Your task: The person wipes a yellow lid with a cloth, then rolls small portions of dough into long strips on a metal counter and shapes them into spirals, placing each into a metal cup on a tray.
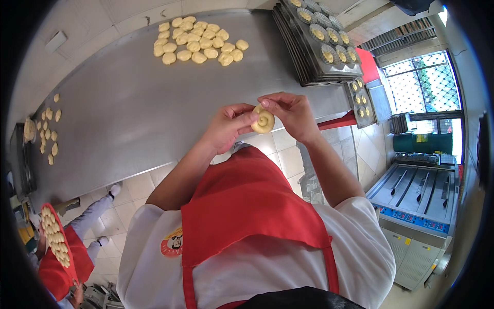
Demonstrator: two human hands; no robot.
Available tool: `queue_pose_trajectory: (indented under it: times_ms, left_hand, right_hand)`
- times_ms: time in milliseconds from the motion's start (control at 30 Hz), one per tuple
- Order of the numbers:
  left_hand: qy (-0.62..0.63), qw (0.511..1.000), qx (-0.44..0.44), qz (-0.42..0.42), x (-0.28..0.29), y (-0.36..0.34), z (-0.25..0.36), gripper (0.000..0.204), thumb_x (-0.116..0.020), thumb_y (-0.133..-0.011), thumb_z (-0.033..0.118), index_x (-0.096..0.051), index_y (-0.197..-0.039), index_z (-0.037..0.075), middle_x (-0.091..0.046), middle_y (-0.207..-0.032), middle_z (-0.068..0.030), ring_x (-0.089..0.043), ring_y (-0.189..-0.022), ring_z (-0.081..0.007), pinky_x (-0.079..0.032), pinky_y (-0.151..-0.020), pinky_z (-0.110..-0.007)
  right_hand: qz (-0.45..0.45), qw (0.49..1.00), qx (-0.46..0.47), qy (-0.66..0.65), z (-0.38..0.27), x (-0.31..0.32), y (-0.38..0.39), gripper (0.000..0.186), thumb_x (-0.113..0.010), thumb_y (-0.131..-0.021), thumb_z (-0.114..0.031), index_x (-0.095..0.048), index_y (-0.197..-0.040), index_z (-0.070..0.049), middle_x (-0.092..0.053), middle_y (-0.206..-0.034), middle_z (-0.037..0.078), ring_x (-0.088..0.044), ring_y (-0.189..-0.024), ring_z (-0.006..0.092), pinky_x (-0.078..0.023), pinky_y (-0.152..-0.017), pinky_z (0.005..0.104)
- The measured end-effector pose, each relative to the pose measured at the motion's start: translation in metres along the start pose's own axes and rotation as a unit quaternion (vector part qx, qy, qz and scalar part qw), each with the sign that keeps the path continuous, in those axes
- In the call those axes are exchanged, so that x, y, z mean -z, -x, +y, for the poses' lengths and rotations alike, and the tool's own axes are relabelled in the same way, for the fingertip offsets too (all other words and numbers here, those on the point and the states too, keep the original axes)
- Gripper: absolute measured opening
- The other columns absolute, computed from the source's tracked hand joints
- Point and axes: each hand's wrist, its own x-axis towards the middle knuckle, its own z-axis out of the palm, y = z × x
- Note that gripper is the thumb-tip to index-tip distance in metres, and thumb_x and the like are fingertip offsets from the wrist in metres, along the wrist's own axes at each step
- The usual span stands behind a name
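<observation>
A pale dough spiral (263, 121), rolled up like a snail, is held up in front of my red apron, just off the near edge of the steel table. My left hand (230, 123) pinches its left side between thumb and fingers. From above right, my right hand (289, 113) grips the upper rim of the same spiral with thumb and fingertips. Beyond my hands, several round dough pieces (193, 44) lie grouped at the table's far side. Smaller dough pieces (49, 131) are scattered at its left end.
At the far right, stacked trays (298, 56) bear fluted metal molds (320, 34) with dough in them. A lower tray (366, 119) holds more. A co-worker in a red apron (64, 268) carries a red tray of dough pieces (55, 234) at lower left. A steel machine (411, 193) stands right.
</observation>
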Motion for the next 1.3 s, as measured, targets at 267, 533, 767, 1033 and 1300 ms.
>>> queue_pose_trajectory:
  times_ms: [267, 533, 767, 1033, 1300]
  left_hand:
    - [-0.120, 0.992, -0.008, 0.046, -0.024, -0.163, 0.043, 0.037, -0.070, -0.106, 0.018, -0.066, -0.137, -0.002, -0.072, -0.130, -0.0115, -0.072, -0.115, -0.0220, -0.061, -0.100, -0.037]
    - [-0.766, 0.600, -0.095, 0.213, 0.068, -0.326, 0.097, 0.057, -0.079, -0.090, 0.020, -0.062, -0.143, 0.005, -0.062, -0.144, -0.0179, -0.065, -0.126, -0.0360, -0.058, -0.102, -0.046]
    - [-0.853, 0.494, 0.106, 0.133, 0.090, -0.375, 0.083, 0.045, -0.079, -0.083, 0.010, -0.066, -0.125, 0.002, -0.061, -0.132, -0.0173, -0.067, -0.118, -0.0351, -0.061, -0.096, -0.045]
    - [-0.477, 0.815, -0.190, 0.269, 0.044, -0.254, 0.086, 0.037, -0.081, -0.090, 0.007, -0.068, -0.125, 0.005, -0.065, -0.108, -0.0071, -0.065, -0.093, -0.0168, -0.056, -0.079, -0.035]
    - [-0.309, 0.905, -0.121, 0.267, 0.068, -0.029, 0.016, 0.031, -0.083, -0.095, 0.015, -0.074, -0.123, 0.003, -0.071, -0.096, -0.0026, -0.066, -0.093, -0.0121, -0.054, -0.084, -0.029]
  right_hand:
    - [-0.022, 0.979, -0.086, -0.181, 0.036, 0.112, -0.086, 0.043, -0.076, -0.103, -0.023, -0.068, -0.133, 0.006, -0.077, -0.115, 0.012, -0.075, -0.099, 0.0168, -0.064, -0.085, 0.0322]
    - [0.132, 0.989, 0.059, -0.008, 0.041, 0.354, -0.371, 0.046, -0.083, -0.095, -0.020, -0.068, -0.129, 0.007, -0.077, -0.107, 0.010, -0.071, -0.092, 0.0144, -0.059, -0.080, 0.0292]
    - [0.073, 0.915, -0.065, 0.391, 0.100, 0.442, -0.516, 0.051, -0.081, -0.091, -0.034, -0.073, -0.131, -0.002, -0.078, -0.112, 0.015, -0.074, -0.100, 0.0288, -0.057, -0.090, 0.0430]
    - [0.060, 0.947, 0.158, 0.274, 0.032, 0.233, -0.335, 0.035, -0.074, -0.100, -0.026, -0.073, -0.126, -0.003, -0.076, -0.112, 0.018, -0.074, -0.109, 0.0304, -0.059, -0.087, 0.0409]
    - [-0.164, 0.981, 0.028, -0.094, 0.101, -0.052, -0.104, 0.046, -0.082, -0.094, -0.006, -0.070, -0.139, -0.006, -0.075, -0.118, 0.010, -0.073, -0.105, 0.0184, -0.061, -0.086, 0.0327]
